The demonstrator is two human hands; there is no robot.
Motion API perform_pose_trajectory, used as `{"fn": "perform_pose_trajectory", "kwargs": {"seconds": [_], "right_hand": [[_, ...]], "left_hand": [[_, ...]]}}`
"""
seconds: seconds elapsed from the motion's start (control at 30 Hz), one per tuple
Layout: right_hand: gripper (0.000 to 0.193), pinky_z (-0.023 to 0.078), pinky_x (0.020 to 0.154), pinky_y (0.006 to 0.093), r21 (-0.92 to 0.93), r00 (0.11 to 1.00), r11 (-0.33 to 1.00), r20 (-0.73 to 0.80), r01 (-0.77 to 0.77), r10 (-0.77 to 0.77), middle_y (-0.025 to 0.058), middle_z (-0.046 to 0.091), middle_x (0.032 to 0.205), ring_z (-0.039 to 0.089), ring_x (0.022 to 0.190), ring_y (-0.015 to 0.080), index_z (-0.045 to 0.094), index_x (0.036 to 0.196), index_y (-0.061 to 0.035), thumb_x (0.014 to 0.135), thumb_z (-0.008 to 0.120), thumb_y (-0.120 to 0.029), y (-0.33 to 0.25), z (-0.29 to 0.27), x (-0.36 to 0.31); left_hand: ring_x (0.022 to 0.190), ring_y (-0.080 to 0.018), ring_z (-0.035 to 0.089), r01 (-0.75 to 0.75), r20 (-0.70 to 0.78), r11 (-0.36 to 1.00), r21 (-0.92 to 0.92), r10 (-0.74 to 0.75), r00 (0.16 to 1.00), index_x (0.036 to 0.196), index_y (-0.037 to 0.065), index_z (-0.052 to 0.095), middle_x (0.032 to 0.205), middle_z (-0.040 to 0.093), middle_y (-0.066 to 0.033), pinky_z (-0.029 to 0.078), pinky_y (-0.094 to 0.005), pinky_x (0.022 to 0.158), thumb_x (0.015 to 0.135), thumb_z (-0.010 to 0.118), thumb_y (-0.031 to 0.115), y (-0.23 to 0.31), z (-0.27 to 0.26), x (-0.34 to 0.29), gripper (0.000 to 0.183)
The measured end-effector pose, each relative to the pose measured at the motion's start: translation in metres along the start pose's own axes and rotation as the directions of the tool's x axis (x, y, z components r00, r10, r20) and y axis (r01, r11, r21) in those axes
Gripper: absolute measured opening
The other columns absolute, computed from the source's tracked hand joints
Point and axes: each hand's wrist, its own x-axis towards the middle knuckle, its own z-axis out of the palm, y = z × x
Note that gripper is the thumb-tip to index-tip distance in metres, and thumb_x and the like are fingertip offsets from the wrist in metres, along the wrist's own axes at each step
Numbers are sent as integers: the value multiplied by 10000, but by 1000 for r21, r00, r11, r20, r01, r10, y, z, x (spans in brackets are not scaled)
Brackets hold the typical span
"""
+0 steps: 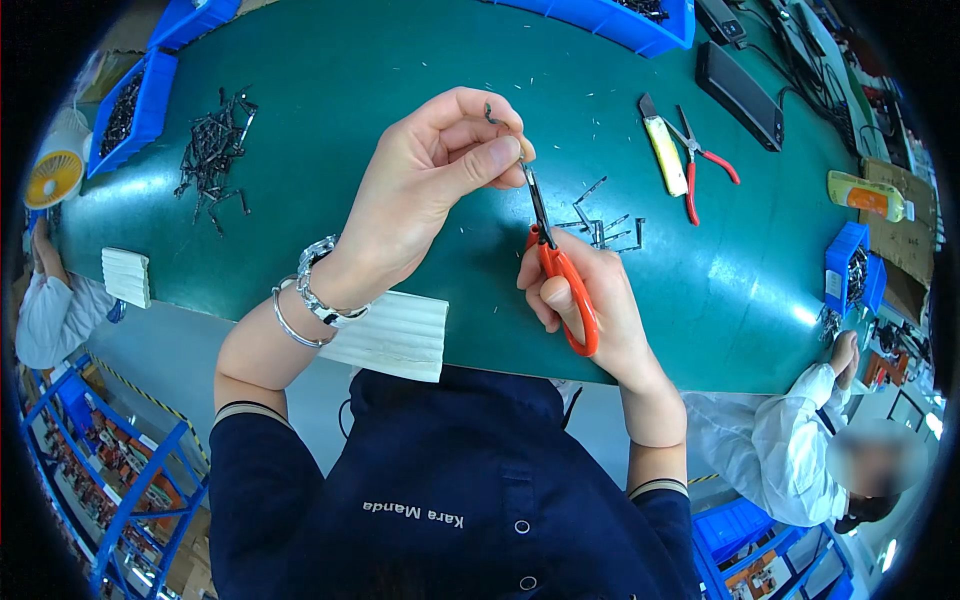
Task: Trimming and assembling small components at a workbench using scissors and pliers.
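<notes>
While beyond white lettering (pixel 413 514), left grip (pixel 430 165) tight on part (pixel 490 113), right grip (pixel 605 295) round scissors (pixel 566 268)

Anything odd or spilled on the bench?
Minor clutter: tiny white scraps lie strewn across the green tabletop beyond the orange-handled scissors, like litter. The yellow knife beside the red-handled pliers appears left with its blade out.

A glossy green workbench (pixel 330 90) spreads under the fingers (pixel 465 103), white glare (pixel 135 187) lying on it to their left and right, with grey floor (pixel 185 335) and a blue tubular rack (pixel 123 512) below left of them.
</notes>
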Motion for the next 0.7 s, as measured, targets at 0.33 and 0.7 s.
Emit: {"fn": "perform_pose_trajectory", "kwargs": {"seconds": [0.33, 0.7], "right_hand": [[464, 324, 429, 263, -39, 999, 999, -32, -20, 19, 5, 442, 500, 445, 434, 98, 538, 792, -44, 889, 622, -490, -2, -1, -2], [448, 331, 423, 253, -7, 998, 998, -37, -61, 60, -2, 466, 498, 457, 431, 90, 531, 785, -46, 903, 619, -469, -1, -2, -3]], "left_hand": [[829, -89, 568, -30, 2, 999, 39, 30, 1000, 1116, 54, 547, 1005, 610, -48, 489, -224, 792, 959, 598, 129, -2, -1, 1, 181], [819, -92, 578, -51, -14, 995, 83, 52, 999, 1102, 53, 552, 986, 600, -38, 498, -226, 761, 962, 587, 109, -1, -2, 2, 155]]}}
